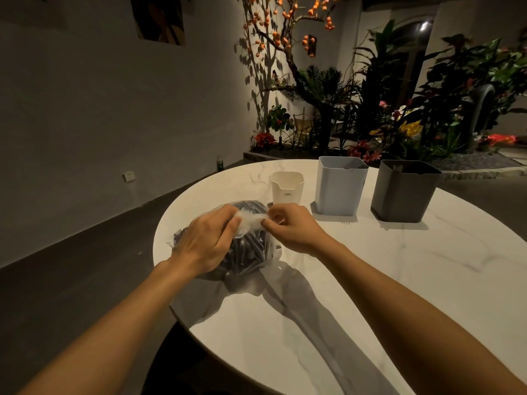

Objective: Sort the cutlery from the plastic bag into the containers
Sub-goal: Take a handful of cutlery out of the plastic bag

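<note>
A clear plastic bag (251, 252) full of black cutlery lies near the left edge of the white marble table (399, 280). Its twisted neck sticks up between my hands. My left hand (205, 240) lies over the bag and pinches the neck from the left. From the right, my right hand (291, 226) pinches the same neck. Behind the bag stand three containers in a row: a small white one (287, 188), a taller light blue one (339, 186) and a dark grey one (403, 192).
The round table's left edge runs just beside the bag, with dark floor below. Behind the table is a bed of plants and flowers (399, 124) and a tree with orange fruit (285, 32). Bare table surface lies in front of the containers.
</note>
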The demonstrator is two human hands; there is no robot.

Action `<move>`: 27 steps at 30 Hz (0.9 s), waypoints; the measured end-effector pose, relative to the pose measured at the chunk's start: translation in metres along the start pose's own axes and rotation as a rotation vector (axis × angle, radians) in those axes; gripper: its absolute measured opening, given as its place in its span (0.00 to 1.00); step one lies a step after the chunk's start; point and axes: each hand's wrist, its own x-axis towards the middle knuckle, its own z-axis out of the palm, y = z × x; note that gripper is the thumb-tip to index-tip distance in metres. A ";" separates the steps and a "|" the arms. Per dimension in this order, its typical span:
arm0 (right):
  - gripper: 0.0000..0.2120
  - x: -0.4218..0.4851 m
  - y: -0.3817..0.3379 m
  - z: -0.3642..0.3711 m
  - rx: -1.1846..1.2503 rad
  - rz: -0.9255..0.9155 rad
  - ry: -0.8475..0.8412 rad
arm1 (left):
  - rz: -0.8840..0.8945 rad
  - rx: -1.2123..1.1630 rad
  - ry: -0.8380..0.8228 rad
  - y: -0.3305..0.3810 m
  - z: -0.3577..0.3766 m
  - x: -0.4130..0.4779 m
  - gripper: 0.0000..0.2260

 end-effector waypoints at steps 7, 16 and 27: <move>0.13 -0.002 -0.002 -0.003 0.051 0.069 0.030 | -0.063 -0.041 0.067 0.002 0.003 -0.002 0.14; 0.13 -0.002 -0.010 0.005 0.028 0.014 0.074 | 0.048 0.019 -0.024 0.018 0.003 0.007 0.14; 0.09 -0.004 0.007 -0.011 0.124 0.201 0.131 | -0.140 -0.159 -0.037 0.021 -0.023 0.009 0.24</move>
